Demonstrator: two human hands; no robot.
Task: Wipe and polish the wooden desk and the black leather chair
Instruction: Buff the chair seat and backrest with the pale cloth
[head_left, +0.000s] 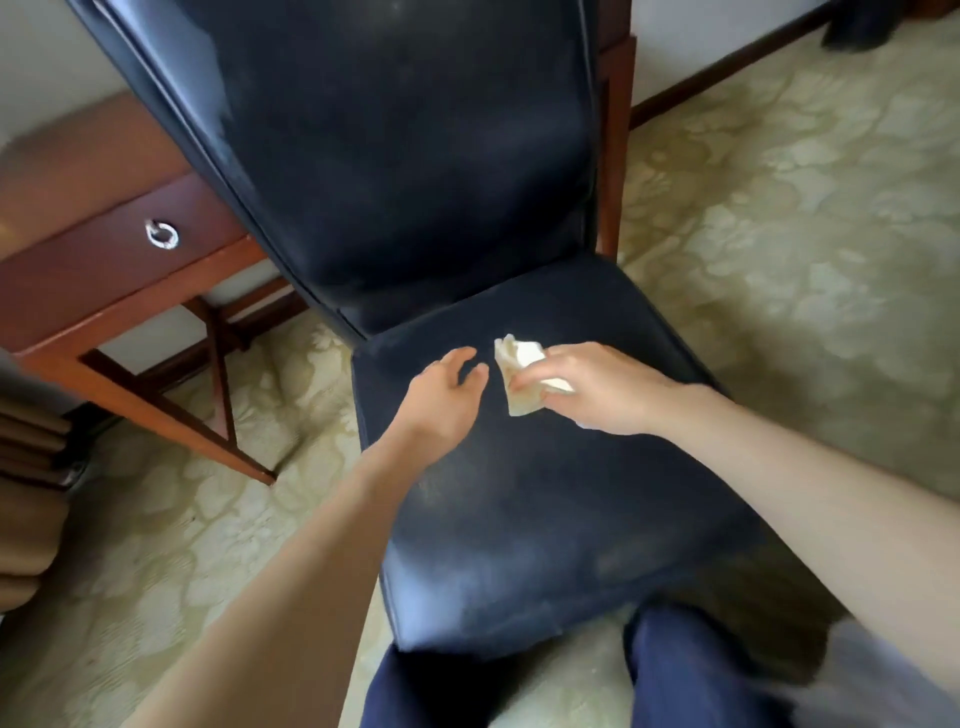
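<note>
The right hand (597, 389) grips a crumpled white cloth (522, 358) in curled fingers above the black leather chair (545, 519) seat; the left hand (441, 400) hovers just left of the cloth, fingers loosely spread, holding nothing; the wooden desk (104, 218), with its ring-pull drawer (119, 249), stands well left of both hands' fingers.

No text, label, brand, number or sign can be read anywhere here.
</note>
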